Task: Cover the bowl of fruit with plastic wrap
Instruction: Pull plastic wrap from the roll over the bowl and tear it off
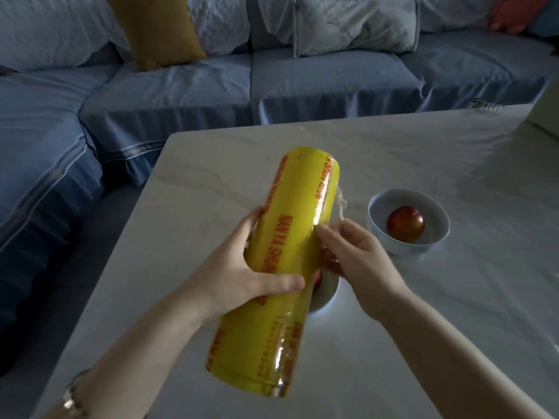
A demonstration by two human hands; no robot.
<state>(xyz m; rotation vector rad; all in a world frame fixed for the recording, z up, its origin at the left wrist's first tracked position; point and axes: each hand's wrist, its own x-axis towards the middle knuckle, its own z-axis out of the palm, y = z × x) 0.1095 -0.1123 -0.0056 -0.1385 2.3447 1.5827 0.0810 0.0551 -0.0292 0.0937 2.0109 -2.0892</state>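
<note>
A big yellow roll of plastic wrap (290,246) with red lettering is held above the white table (453,297). My left hand (242,267) grips the roll around its middle. My right hand (357,258) pinches the loose clear edge of the film at the roll's right side. A white bowl (379,213) holding a red fruit (406,226) stands to the right, apart from both hands. A second white bowl (326,293) lies mostly hidden under the roll, with a bit of red showing inside.
A blue sofa (302,80) with a mustard cushion (157,28) and pale pillows runs behind and left of the table. A pale box (544,113) sits at the table's far right corner, beside a small metal object (487,104).
</note>
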